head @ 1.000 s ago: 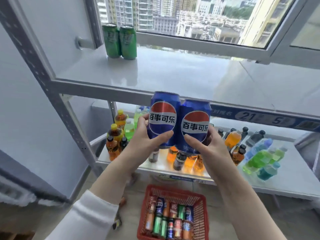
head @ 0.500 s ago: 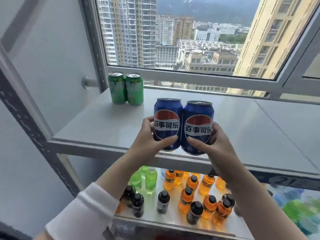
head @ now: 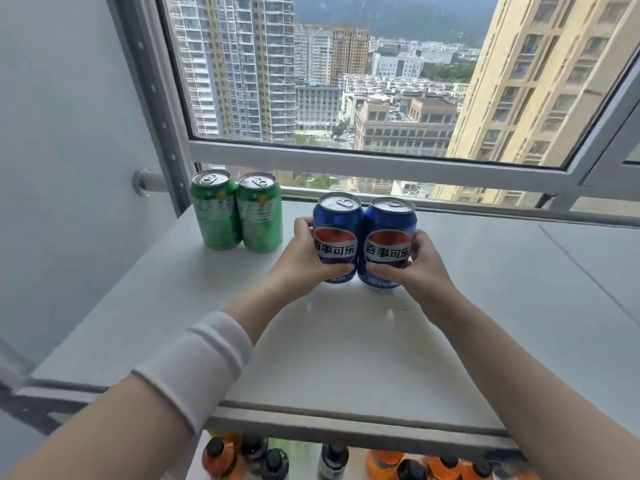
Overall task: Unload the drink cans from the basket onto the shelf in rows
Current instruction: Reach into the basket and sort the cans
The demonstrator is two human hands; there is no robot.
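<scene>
Gripping blue cans point(head: 337, 218), left hand point(head: 300, 259), right hand point(head: 417, 268) (one each), beside green cans point(head: 239, 216)

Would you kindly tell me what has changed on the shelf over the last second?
The left hand and right hand carried the two blue metal drink cans up from the shelf's front edge and forward over the white top shelf, close beside the pair of green metal cans. Whether they touch the shelf yet is unclear. Unchanged: each hand grips one blue can; the green cans stand at the back left.
</scene>
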